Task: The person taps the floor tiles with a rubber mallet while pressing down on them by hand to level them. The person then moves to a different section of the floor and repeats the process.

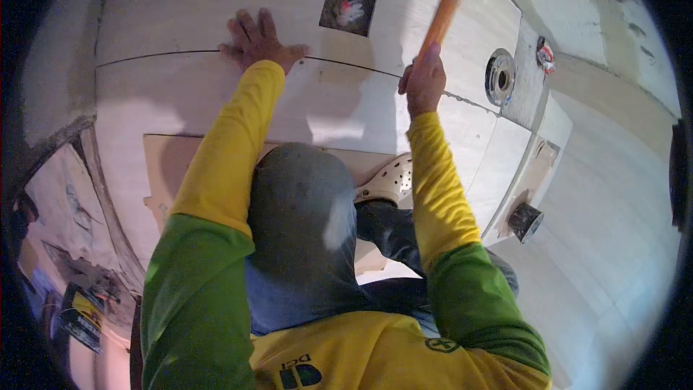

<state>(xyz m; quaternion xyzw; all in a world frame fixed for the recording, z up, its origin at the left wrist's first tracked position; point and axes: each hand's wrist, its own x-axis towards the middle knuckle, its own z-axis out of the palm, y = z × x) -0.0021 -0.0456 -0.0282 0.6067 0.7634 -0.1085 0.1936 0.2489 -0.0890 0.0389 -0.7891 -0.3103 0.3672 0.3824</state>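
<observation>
My left hand (258,42) lies with fingers spread on the large pale floor tiles (195,7), across the dark joint between two of them. In my right hand (425,85) is the handle of an orange mallet (444,16). Its head is raised at the top edge of the view and partly cut off. Between and beyond my hands, a square cutout (348,9) in the tile shows rough material with something whitish and red inside.
A round pipe flange (500,77) sits in the floor at right, near a crumpled red-and-white wrapper (546,55). A pipe stub (525,222) sticks out lower right. Cardboard (167,162) lies under my knee (299,180). A yellow-and-black package (81,316) is at lower left.
</observation>
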